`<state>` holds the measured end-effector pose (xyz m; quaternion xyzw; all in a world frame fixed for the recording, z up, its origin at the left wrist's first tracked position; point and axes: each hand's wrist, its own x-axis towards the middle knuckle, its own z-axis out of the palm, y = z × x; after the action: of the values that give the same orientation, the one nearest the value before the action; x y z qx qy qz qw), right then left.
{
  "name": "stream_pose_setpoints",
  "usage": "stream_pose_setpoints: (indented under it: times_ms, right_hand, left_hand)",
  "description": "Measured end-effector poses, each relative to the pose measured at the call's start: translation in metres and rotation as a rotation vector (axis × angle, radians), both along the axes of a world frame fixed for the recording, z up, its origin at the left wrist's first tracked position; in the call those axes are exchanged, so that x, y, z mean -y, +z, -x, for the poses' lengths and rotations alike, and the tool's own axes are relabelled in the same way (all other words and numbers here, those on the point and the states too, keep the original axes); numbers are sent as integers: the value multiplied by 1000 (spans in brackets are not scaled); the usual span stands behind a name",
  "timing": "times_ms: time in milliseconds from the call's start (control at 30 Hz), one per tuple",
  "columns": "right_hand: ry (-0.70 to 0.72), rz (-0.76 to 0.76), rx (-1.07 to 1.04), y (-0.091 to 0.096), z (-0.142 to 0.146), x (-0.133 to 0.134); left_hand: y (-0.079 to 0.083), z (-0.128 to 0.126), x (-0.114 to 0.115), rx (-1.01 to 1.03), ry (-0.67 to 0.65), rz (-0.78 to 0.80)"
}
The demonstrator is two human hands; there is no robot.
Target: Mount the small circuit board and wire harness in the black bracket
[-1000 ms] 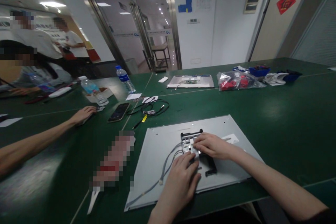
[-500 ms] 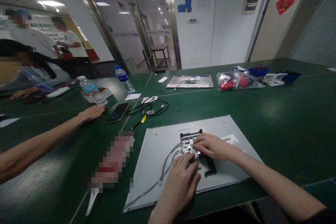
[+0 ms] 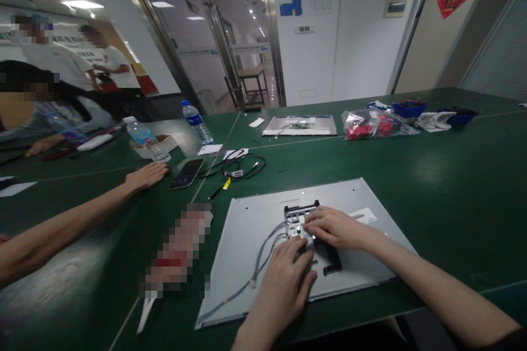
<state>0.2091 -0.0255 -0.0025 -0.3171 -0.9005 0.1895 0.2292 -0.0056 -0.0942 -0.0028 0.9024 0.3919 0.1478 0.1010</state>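
On the green table lies a flat pale-grey metal panel (image 3: pixel 242 241), like the back of a display. A black plastic frame (image 3: pixel 331 258) sits on its middle, around a small pale circuit board (image 3: pixel 297 228) with a round metal part. My left hand (image 3: pixel 288 269) presses bent fingertips at the board's near edge, the thumb lower over the panel. From the right, my right hand (image 3: pixel 335 227) has its fingers together on the board's right side. The fingertips hide much of the board. Grey cables (image 3: pixel 259 260) run from its left side down across the panel.
Another person's arm (image 3: pixel 144 176) rests on the table at left, near a phone (image 3: pixel 186 173) and bottles. A black coiled cable (image 3: pixel 247 173) lies beyond my panel. Further back are a second panel (image 3: pixel 280 126), a bag with red parts (image 3: pixel 373 125) and blue trays (image 3: pixel 409 109).
The whole view has shifted slightly. Both my hands stay at the board in nearly the same pose; nothing has been picked up or let go.
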Motion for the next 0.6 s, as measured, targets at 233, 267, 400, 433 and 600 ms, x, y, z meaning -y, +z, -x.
stream_pose_setpoints:
  times_ms: [233, 267, 400, 433, 600]
  right_hand:
    - [-32, 11, 3, -9, -2, -3]
    - [-38, 10, 8, -10, -2, -3]
    - [-48, -3, 27, -15, -2, -5]
    - [-46, -8, 33, -16, -2, -5]
    - [-49, -35, 51, -18, -3, -5]
  left_hand:
    - [-3, 0, 1, 2, -6, -1]
    - [-3, 0, 1, 2, -6, 0]
    - [-2, -1, 2, 5, 1, 2]
    - [-1, -3, 2, 8, 4, -1]
    - [6, -11, 0, 11, 33, -1]
